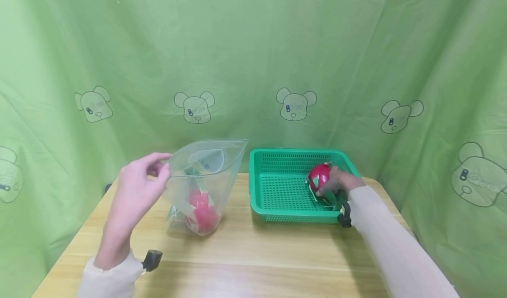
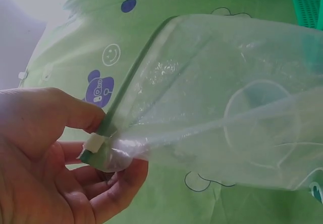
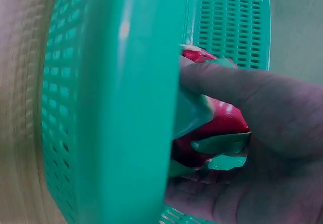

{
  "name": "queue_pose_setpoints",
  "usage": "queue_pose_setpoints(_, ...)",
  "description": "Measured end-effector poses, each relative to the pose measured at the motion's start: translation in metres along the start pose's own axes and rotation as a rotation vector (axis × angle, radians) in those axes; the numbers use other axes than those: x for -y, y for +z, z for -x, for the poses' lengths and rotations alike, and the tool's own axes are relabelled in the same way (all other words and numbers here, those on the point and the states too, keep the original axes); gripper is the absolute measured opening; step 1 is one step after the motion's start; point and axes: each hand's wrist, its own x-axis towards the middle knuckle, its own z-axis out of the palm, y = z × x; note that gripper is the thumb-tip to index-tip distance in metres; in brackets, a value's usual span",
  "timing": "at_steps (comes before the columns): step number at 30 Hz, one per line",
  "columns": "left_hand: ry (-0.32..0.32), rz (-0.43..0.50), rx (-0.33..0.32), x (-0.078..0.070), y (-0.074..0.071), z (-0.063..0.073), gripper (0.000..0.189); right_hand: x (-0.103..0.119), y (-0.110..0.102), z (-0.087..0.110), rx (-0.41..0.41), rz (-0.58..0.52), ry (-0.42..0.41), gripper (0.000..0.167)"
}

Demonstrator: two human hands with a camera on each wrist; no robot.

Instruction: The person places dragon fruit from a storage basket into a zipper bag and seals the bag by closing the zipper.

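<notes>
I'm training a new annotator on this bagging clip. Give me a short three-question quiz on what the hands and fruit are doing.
1. True or false: the left hand pinches the top edge of the clear zip bag.
2. Where is the dragon fruit that the right hand grips? A) on the bare table B) in the green basket C) in the bag
3. Fill in: the bag already holds one ____ fruit.

Key: 1 true; 2 B; 3 red (a second dragon fruit, standing on the wooden table).
</notes>
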Motion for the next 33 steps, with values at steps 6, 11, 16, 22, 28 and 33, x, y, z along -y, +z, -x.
queue_pose_setpoints(6, 0.006, -0.026, 0.029, -0.002, 0.003, -0.008, 0.03, 0.002, 0.0, 0.004, 0.017, -0.023, 0.005, 0.107)
queue_pose_setpoints(11, 0.017, -0.07, -0.007, -0.003, 0.007, -0.011, 0.026, 0.002, 0.002, 0.004, 0.031, -0.073, -0.043, 0.108)
queue_pose_setpoints(16, 0.047, -0.087, -0.086, -0.005, 0.009, -0.012, 0.024, 0.001, 0.005, 0.001, 0.02, -0.094, -0.118, 0.107)
queue_pose_setpoints(22, 0.114, -0.095, -0.226, -0.001, 0.016, -0.015, 0.021, -0.002, 0.006, -0.004, -0.012, -0.083, -0.133, 0.108)
queue_pose_setpoints(28, 0.136, -0.085, -0.254, 0.001, 0.02, -0.016, 0.02, -0.008, 0.006, -0.01, -0.079, -0.049, -0.166, 0.107)
queue_pose_setpoints(33, 0.117, -0.07, -0.21, -0.001, 0.02, -0.015, 0.021, -0.011, 0.006, -0.011, -0.108, -0.06, -0.181, 0.105)
